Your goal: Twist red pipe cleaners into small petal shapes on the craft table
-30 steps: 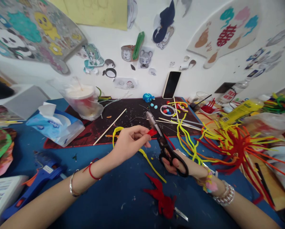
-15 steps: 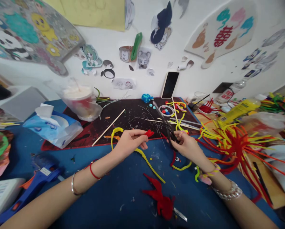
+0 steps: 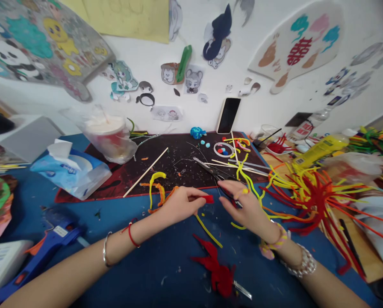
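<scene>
My left hand (image 3: 187, 203) pinches a short red fuzzy piece (image 3: 208, 199) between thumb and fingers. Close by on the right, my right hand (image 3: 244, 201) has its thumb and fingers apart. Under and beside it lie black-handled scissors (image 3: 207, 167), blades pointing up and left over the dark mat; the hand partly hides their handles. A yellow pipe cleaner (image 3: 210, 233) runs out below my left hand, and an orange one (image 3: 161, 194) lies behind it. Nearer to me rests a red fuzzy shape (image 3: 222, 273) with a silver clip (image 3: 243, 290) sticking out.
A glue gun (image 3: 55, 239) and tissue pack (image 3: 72, 171) are on the left, near a bagged cup (image 3: 106, 132). A phone (image 3: 229, 115) leans on the wall. Red, orange and yellow pipe cleaners (image 3: 319, 201) spread at right. Thin sticks (image 3: 146, 171) lie on the dark mat (image 3: 95, 184).
The scissors have swung down from my right hand onto the mat, and its fingers have opened. My left hand has moved slightly right and nearer with the red piece, which has turned.
</scene>
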A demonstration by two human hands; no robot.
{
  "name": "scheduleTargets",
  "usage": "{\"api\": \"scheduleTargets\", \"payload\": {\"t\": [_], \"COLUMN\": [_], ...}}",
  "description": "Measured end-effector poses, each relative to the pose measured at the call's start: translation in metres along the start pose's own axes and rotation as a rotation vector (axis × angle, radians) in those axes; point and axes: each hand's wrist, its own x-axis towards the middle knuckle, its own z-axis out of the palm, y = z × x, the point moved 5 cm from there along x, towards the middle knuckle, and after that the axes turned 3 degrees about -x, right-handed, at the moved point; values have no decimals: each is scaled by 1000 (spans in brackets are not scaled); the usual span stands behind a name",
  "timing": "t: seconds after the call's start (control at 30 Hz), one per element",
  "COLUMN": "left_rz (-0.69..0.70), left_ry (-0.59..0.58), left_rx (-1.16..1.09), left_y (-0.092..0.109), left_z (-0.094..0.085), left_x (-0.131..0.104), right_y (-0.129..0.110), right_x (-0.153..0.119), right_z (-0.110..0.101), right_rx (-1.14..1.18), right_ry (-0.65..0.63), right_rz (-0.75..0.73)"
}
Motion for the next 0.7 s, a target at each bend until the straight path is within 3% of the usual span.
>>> {"api": "scheduleTargets", "payload": {"t": [0.1,0.23,0.43,0.63,0.7], "left_rz": [25,11,-21,-25,-6], "left_ry": [-51,-37,-43,0,42], "left_rx": [9,-60,-185,-182,-178], "left_y": [-3,-10,-13,-9,-5], "left_z": [8,10,9,2,-2], "left_x": [-1,1,4,4,5], "right_y": [-25,-29,-26,-23,-25], "right_x": [-6,-11,-13,-10,-8], "right_z": [15,27,26,22,16], "right_rx": [69,137,180,169,202], "right_ry": [-125,-165,-118,-139,-208], "right_rz": [-112,-84,-40,135,125]}}
